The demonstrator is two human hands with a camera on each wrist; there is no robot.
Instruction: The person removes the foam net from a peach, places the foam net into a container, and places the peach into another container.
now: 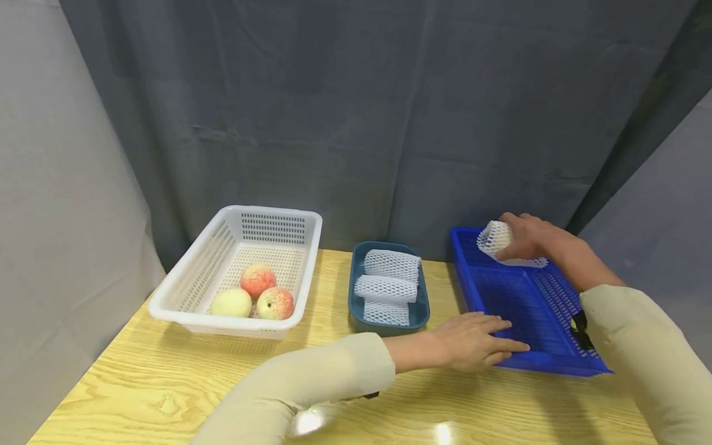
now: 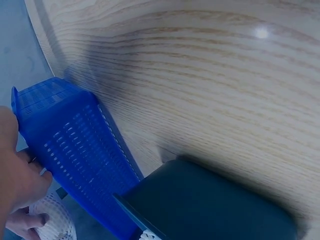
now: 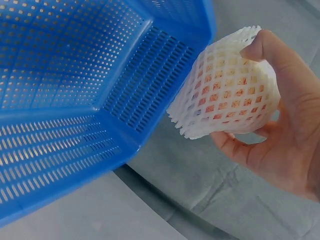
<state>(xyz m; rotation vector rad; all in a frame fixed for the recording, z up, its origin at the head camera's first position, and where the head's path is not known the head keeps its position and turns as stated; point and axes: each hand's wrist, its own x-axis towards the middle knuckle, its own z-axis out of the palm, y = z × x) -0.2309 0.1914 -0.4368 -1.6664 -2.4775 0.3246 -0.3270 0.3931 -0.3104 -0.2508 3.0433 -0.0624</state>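
My right hand [image 1: 523, 238] grips a peach [image 3: 230, 92] wrapped in a white foam net [image 3: 200, 112]. It holds the wrapped peach above the far end of the blue basket [image 1: 473, 278], with the thumb on one side and fingers on the other in the right wrist view. More white netting [image 1: 525, 262] shows below that hand; whether it is a separate piece I cannot tell. Across the near left corner of the blue basket rests my left hand [image 1: 473, 341], its fingers extended over the rim. In the left wrist view this hand [image 2: 22, 172] touches the basket's edge.
A white basket [image 1: 233, 212] with three peaches [image 1: 258, 280] stands on the left of the wooden table [image 1: 139, 377]. Between the baskets, a dark teal box [image 1: 356, 315] holds several foam nets [image 1: 386, 288]. Grey curtains [image 1: 306, 123] hang behind.
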